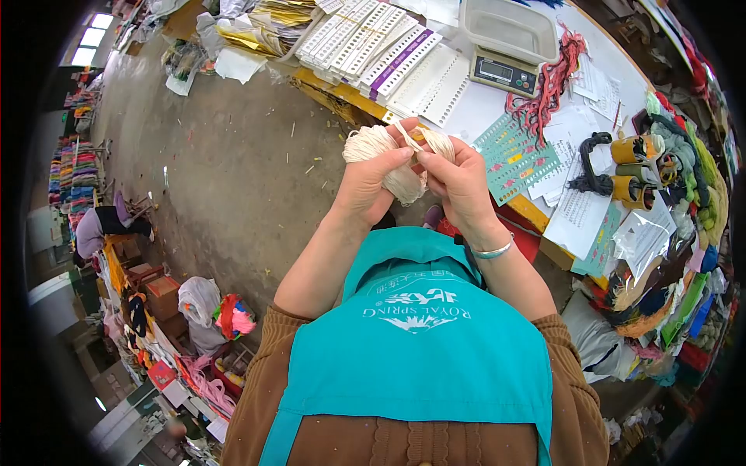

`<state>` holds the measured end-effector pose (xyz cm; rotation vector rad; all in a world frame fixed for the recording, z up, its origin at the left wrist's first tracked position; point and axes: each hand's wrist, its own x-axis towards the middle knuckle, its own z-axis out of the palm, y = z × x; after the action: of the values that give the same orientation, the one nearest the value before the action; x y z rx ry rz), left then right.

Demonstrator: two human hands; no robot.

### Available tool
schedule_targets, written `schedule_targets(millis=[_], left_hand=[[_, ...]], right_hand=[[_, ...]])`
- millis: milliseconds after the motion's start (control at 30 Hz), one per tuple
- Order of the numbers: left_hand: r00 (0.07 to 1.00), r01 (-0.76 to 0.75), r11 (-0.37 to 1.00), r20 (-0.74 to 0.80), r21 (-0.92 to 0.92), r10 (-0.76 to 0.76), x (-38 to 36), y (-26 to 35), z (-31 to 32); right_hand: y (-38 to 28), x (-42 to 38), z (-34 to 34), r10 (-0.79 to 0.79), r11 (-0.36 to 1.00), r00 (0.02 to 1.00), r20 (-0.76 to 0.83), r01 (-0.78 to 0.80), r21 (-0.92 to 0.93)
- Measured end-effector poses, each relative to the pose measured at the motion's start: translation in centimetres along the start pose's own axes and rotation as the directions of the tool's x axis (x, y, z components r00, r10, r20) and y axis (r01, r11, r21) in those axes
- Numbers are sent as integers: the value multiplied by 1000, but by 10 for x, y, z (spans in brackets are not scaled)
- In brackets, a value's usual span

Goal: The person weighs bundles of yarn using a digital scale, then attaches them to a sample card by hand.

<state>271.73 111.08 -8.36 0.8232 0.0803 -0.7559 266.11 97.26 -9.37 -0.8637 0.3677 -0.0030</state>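
A skein of cream yarn (371, 143) is held up in front of my apron, close to the table's near edge. My left hand (373, 175) is closed around the bulk of it, with loops hanging below the fingers. My right hand (457, 177) pinches a strand at the skein's other end, thumb against the fingers. The two hands are close together, and a twisted piece of the yarn runs between them. Parts of the skein behind my fingers are hidden.
On the table are punched white cards (373, 39), a digital scale (501, 74) bearing a clear plastic tub (509, 31), red yarn (553, 81), green punched cards (517, 155) and thread cones (633, 147). A person (101, 225) bends at the left, beyond the concrete floor (233, 171).
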Motion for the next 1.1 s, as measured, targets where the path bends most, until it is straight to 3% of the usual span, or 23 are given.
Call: schedule_targets(millis=[300, 400, 500, 533, 600, 633, 733, 833, 933, 1100], left_hand=[[1000, -3, 1000, 0, -11, 3, -2, 1, -3], [1000, -12, 1000, -16, -7, 12, -3, 1, -2], [1000, 20, 1000, 2, 5, -20, -2, 1, -15], [999, 37, 999, 15, 10, -37, 0, -1, -24], [978, 37, 990, 208, -133, -9, 6, -6, -42], [954, 48, 978, 301, -202, 15, 6, -3, -37], [991, -7, 977, 131, -212, 36, -2, 0, -11], [979, 29, 977, 203, -212, 15, -5, 6, 1], [959, 81, 987, 281, -136, -40, -6, 9, 5], [967, 63, 998, 247, 3, -62, -6, 5, 4]], right_hand=[[-2, -1, -1, 30, 999, 999, 44, -31, 22], [0, -1, 2, -14, 999, 1000, -14, 13, -51], [-9, -3, 5, 22, 997, 1000, -16, -20, 72], [-9, 2, -2, 114, 956, 990, 84, -132, 264], [-3, 14, -28, 223, 732, 921, 320, -375, 569], [-3, 14, -26, 203, 690, 917, 342, -382, 614], [-10, 6, -17, 170, 814, 923, 345, -329, 478], [-18, 0, -5, 138, 979, 966, 218, -167, 120], [-10, -3, 12, -10, 973, 997, 78, 28, -229], [5, -1, 12, -48, 979, 999, 24, 52, -198]])
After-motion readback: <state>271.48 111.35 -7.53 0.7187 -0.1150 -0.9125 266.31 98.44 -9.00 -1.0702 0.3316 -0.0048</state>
